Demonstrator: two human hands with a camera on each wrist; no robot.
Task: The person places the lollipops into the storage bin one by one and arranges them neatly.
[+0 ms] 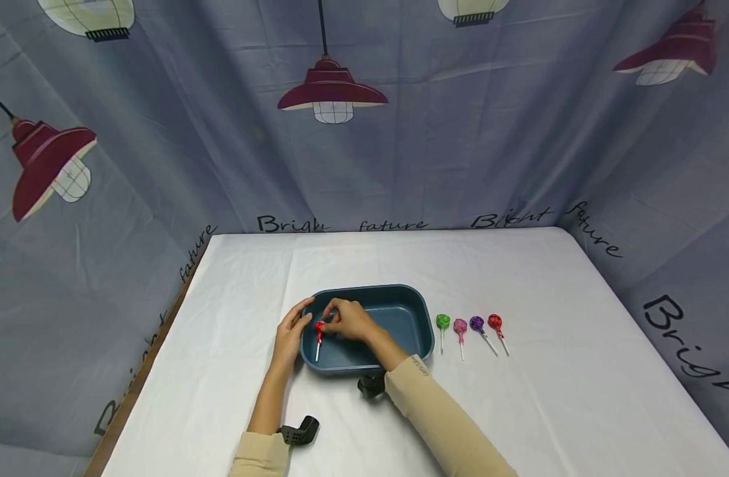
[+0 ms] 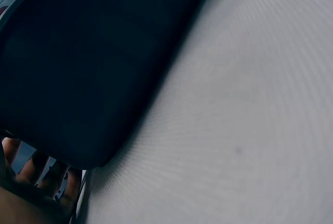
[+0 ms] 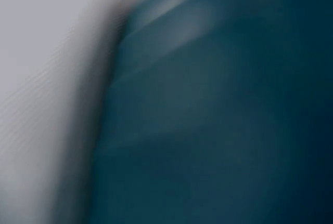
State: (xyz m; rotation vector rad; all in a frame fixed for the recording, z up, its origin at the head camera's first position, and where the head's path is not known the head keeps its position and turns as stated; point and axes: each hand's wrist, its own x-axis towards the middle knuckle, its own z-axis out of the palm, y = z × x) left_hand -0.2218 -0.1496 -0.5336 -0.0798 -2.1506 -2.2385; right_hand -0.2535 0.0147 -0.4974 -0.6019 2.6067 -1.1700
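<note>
A dark blue rectangular tray point(image 1: 400, 318) sits on the white table, and its side fills much of both wrist views. My left hand point(image 1: 289, 336) rests against the tray's left end, fingers extended along the rim; in the left wrist view the fingers point(image 2: 34, 169) touch the end wall from outside. Inside the tray, at its left side, my right hand point(image 1: 351, 322) pinches a red lollipop point(image 1: 319, 336) by its wrapped head, the white stick pointing toward me. The right wrist view is blurred and shows neither the hand nor the lollipop.
Right of the tray lie several lollipops in a row: a green one point(image 1: 443, 322), a pink one point(image 1: 460, 326), a purple one point(image 1: 477, 323) and another red one point(image 1: 495, 322). A printed grey-blue curtain point(image 1: 436, 152) hangs behind the white-covered table point(image 1: 579, 397).
</note>
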